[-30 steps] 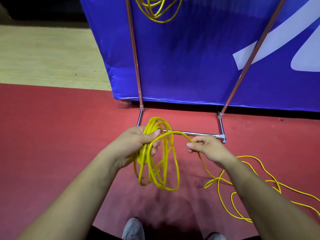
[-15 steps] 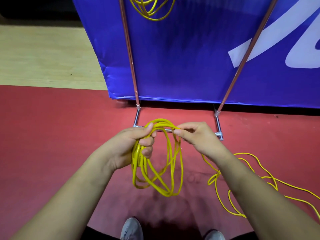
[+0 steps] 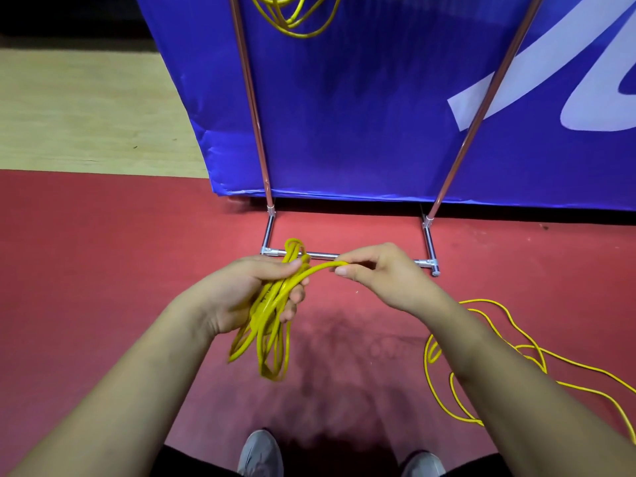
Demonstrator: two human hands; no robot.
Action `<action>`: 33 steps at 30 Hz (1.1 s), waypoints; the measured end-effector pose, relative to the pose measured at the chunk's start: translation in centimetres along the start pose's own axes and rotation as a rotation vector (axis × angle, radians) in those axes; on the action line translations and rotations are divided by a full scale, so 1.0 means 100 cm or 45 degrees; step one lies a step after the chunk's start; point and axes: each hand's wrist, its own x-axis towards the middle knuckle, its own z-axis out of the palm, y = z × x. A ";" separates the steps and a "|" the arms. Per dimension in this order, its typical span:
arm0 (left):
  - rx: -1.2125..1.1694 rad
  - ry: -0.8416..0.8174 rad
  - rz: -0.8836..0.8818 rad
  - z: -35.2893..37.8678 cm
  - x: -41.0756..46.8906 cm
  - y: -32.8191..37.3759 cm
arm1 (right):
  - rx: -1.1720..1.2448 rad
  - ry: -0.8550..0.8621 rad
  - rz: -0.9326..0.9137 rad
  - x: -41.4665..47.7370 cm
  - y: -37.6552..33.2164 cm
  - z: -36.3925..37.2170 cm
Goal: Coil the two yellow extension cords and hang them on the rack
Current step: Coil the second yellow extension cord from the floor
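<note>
Left hand [image 3: 247,294] curled around a bundle of yellow extension cord loops [image 3: 272,325], thumb on top, fingers wrapped under; loops hang down below the hand, narrow and bunched. Right hand [image 3: 382,277] just right of it, thumb and forefinger pinching one strand of the same cord that arcs across to the left hand's bundle; other fingers loosely bent. Loose yellow cord slack [image 3: 488,359] lies in curls on the red floor mat [image 3: 103,270], below and right of the right hand, partly hidden by the right forearm. Just beyond both hands, the chrome metal rack base bar [image 3: 344,257] runs across, top of the coil overlapping it in view. Two copper-coloured rack poles [image 3: 253,108] rise from the base. Behind them a blue fabric banner [image 3: 361,115] with white markings. Second yellow coiled cord [image 3: 296,18] hangs at the top edge, well beyond the hands. Grey shoes [image 3: 260,454] below the hands. Pale wood floor [image 3: 86,108] far left.
</note>
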 end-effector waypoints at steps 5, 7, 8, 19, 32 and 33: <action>0.044 -0.041 0.037 -0.005 0.001 -0.002 | -0.088 0.023 -0.080 0.004 -0.003 0.000; -0.024 -0.011 0.042 -0.005 0.002 0.000 | -0.284 -0.075 0.023 0.003 0.016 -0.007; -0.061 0.000 0.043 -0.006 0.001 0.001 | -0.378 -0.133 0.102 0.002 0.027 -0.009; 0.075 -0.058 -0.008 -0.013 -0.002 -0.002 | -0.195 -0.003 0.050 0.002 0.024 -0.009; -0.395 0.080 0.423 -0.026 -0.007 0.014 | -0.257 -0.041 0.502 -0.005 0.104 -0.018; -0.402 0.135 0.427 -0.026 -0.008 0.015 | -0.217 -0.020 0.539 -0.005 0.109 -0.017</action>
